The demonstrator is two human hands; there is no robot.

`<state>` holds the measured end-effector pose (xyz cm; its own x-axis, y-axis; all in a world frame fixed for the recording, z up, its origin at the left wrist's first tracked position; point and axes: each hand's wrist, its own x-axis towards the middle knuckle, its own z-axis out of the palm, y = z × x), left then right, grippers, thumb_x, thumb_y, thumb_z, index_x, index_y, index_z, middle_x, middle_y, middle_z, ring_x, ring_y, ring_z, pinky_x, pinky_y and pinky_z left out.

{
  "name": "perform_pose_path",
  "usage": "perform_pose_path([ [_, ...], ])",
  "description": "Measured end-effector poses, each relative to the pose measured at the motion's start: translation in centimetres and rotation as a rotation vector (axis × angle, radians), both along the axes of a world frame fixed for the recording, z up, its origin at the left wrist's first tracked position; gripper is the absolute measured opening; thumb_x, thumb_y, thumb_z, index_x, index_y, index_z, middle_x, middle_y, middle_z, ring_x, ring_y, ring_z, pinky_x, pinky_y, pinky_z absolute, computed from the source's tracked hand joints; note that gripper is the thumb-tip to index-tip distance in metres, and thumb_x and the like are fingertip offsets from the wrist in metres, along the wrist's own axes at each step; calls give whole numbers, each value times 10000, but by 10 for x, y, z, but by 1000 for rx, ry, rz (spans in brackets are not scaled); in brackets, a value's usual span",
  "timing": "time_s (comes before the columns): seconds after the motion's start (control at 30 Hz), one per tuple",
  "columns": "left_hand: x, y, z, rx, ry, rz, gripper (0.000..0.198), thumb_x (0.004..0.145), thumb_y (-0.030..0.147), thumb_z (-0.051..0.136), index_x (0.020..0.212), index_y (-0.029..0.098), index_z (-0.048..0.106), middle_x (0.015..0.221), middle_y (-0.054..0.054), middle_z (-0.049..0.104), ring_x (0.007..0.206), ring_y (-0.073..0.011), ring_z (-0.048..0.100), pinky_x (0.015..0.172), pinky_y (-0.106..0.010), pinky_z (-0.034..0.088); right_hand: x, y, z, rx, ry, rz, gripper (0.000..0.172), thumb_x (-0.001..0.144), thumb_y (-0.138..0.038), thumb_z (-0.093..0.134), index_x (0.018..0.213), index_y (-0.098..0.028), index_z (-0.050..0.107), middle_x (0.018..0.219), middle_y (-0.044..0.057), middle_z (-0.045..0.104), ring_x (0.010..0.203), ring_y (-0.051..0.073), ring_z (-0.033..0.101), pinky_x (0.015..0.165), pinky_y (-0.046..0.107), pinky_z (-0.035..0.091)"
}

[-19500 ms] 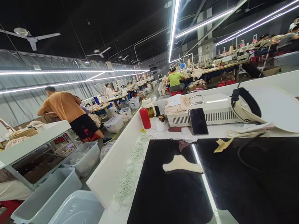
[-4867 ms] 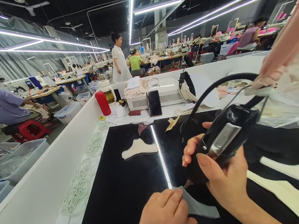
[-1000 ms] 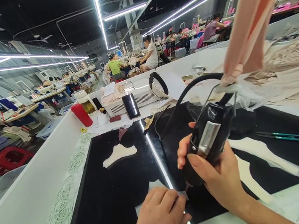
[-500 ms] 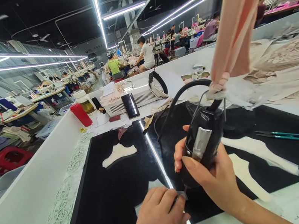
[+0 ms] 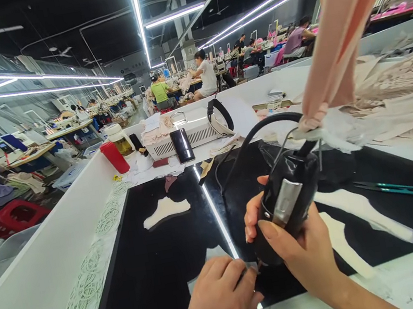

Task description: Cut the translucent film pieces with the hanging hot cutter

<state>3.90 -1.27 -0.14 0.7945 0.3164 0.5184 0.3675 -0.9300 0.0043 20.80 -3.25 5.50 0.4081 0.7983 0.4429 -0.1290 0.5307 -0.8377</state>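
Observation:
My right hand [image 5: 305, 251] is wrapped round a black hand-held power tool [image 5: 287, 199] with a silver plate, held tilted with its tip down at the black glossy table top [image 5: 159, 278]. A black cable [image 5: 250, 134] loops from the tool's upper end. My left hand [image 5: 219, 302] presses its fingers down on a small grey fabric piece [image 5: 217, 255] right beside the tool's tip. Pale cut fabric shapes [image 5: 362, 213] lie on the black surface to the right of my right hand.
A cream fabric piece [image 5: 165, 210], a phone [image 5: 182, 145] leaning on a white box [image 5: 202, 130], a red bottle [image 5: 114, 157] and white rings [image 5: 91, 268] lie to the left and back. Teal snips [image 5: 402, 188] lie right. Pink cloth [image 5: 341, 16] hangs above. People sit at far tables.
The tool has tipped slightly and shifted a little to the right in my right hand. My left hand stays pressed on the grey piece. The view has moved a little.

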Motion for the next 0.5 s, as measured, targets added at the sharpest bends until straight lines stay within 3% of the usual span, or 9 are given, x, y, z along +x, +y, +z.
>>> perform_pose_path([
  [0.17,-17,-1,17,-63,-24,-22,247,1085,297,467,1153,163,663,1056,-59,737,941,-196,709,879,-330,604,9,1,6,30,-14,53,475,888,-317,794,1278,-329,524,840,-32,681,608,149,649,567,293,595],
  [0.3,-54,-3,29,-200,-1,140,228,1068,313,523,1214,203,659,1145,-61,731,1038,-203,710,940,-333,608,6,1,8,-15,-97,105,479,835,-325,858,1208,-334,558,851,-29,695,655,159,679,595,280,609],
  [0.4,-80,-4,27,-297,14,286,251,983,279,666,1228,224,669,1167,-72,713,1056,-230,712,921,-361,629,-7,3,7,4,-80,120,364,835,-348,857,1094,-318,603,866,-23,695,659,149,676,604,265,614],
  [0.5,-94,-7,17,-381,1,361,373,851,168,797,1202,229,686,1190,-73,699,1071,-244,706,930,-379,629,-28,6,7,44,-26,171,334,869,-324,825,1119,-324,604,870,-23,694,675,144,682,650,269,624],
])
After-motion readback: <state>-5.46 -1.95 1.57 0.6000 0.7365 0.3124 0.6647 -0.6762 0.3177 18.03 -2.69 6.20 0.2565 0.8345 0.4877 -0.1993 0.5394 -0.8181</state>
